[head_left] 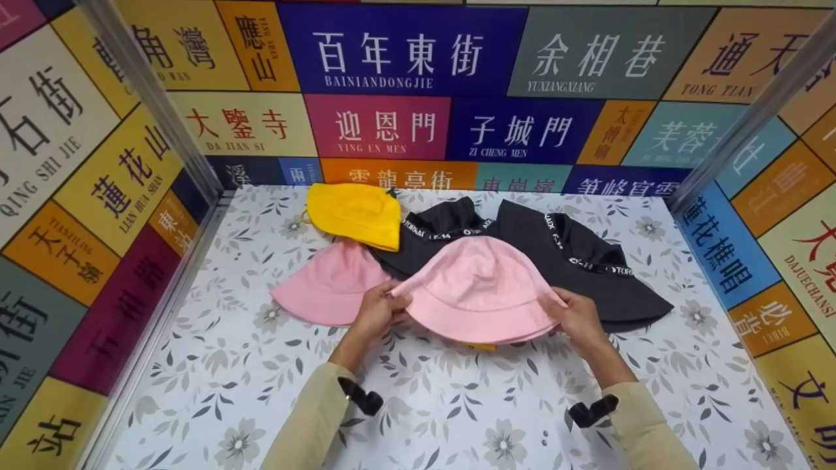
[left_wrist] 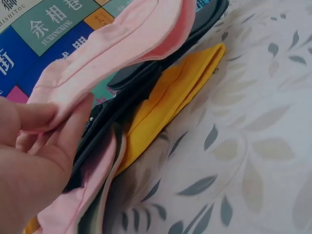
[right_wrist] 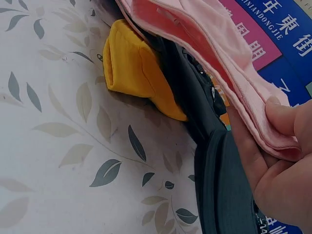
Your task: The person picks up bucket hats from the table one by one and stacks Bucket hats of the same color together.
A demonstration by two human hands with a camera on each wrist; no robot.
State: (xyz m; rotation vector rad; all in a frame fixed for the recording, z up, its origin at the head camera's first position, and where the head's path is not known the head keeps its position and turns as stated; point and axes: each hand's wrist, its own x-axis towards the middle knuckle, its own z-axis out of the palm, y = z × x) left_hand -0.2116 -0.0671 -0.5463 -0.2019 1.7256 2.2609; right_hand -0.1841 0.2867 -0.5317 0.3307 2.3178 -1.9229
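Note:
A pink bucket hat (head_left: 480, 287) is held up by its brim between both hands. My left hand (head_left: 380, 313) pinches the brim's left end, thumb on top and fingers beneath, as the left wrist view shows. On the opposite end, my right hand (head_left: 578, 321) pinches the brim the same way. Under the raised hat, a yellow hat (left_wrist: 170, 97) lies on the table, mostly hidden from the head view. Black bucket hats with white lettering lie behind it, one large black hat (head_left: 575, 261) to the right and another black hat (head_left: 441, 225) in the middle.
A second pink hat (head_left: 336, 284) lies at the left, close to my left hand. Overlapping the hats behind it is another yellow hat (head_left: 358, 212). The table (head_left: 457, 418) has a floral cover, and printed panels (head_left: 392, 59) wall it at the back and sides.

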